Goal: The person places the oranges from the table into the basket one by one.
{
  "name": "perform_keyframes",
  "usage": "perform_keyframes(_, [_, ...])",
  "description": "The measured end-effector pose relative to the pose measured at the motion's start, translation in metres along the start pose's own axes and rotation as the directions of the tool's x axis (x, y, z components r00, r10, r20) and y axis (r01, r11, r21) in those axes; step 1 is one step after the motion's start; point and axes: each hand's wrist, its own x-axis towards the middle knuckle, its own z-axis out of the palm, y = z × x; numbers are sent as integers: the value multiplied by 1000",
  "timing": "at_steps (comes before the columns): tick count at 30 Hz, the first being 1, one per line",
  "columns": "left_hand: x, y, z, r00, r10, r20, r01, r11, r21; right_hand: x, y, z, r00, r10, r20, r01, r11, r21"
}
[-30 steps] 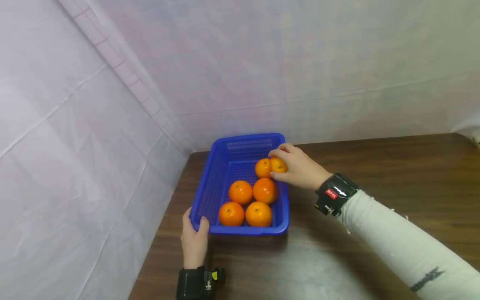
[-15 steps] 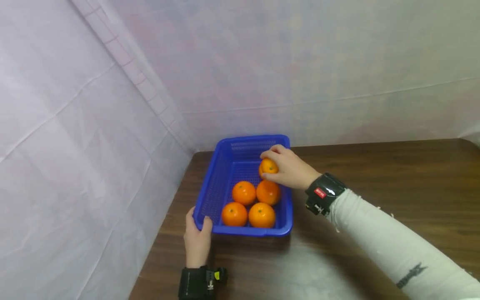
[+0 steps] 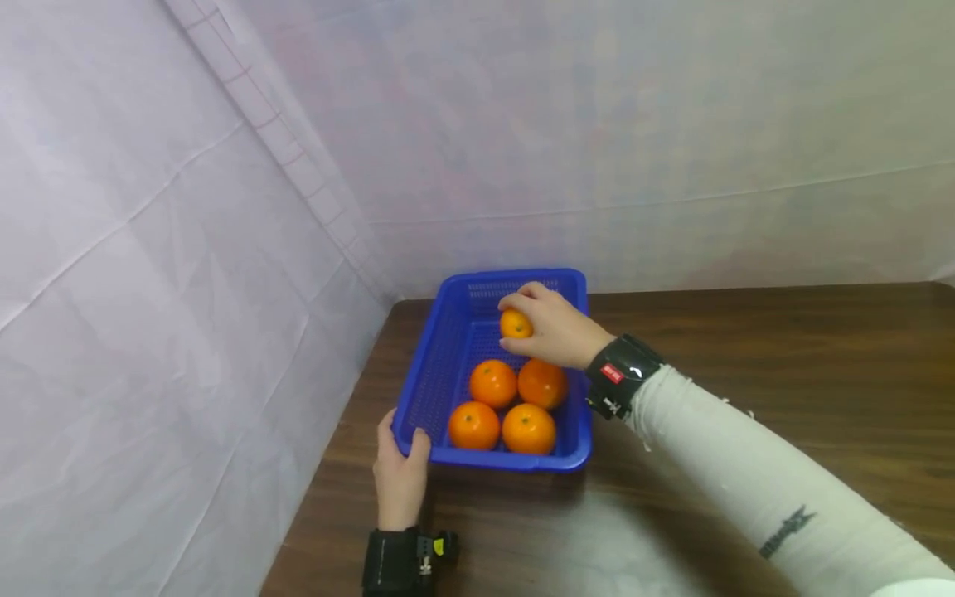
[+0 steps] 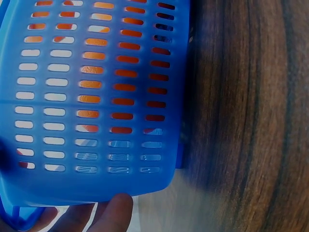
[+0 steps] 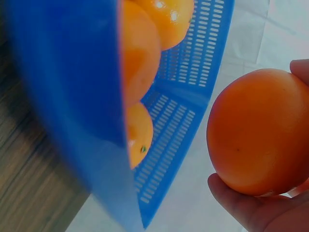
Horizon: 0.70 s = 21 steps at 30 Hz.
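Observation:
A blue plastic basket with slotted walls holds several oranges, grouped toward its near and right side. My left hand grips its near left corner, thumb over the rim; in the left wrist view, fingertips lie at the edge of the slotted wall. Over the basket's far half, my right hand holds an orange between thumb and fingers. The right wrist view puts this orange above the rim, apart from the others. My right hand hides part of the basket floor.
The basket stands on a dark wood-grain table, near its far left corner. White sheeting hangs along the left side and behind the far edge.
My right hand has carried the orange leftward across the far part of the basket, passing over another orange there. My left hand keeps its grip on the corner; the whole view has shifted slightly.

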Motion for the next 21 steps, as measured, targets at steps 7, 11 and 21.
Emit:
perform_keyframes(7, [-4, 0, 0, 1000, 4, -3, -4, 1000, 11, 12, -2, 11, 999, 20, 41, -21, 999, 31])
perform_keyframes(11, [-5, -1, -2, 1000, 6, -20, -5, 1000, 29, 18, -5, 17, 998, 45, 53, -48, 998, 51])
perform_keyframes(21, [-8, 2, -3, 1000, 10, -16, -9, 1000, 19, 28, -3, 35, 998, 52, 29, -53, 998, 44])
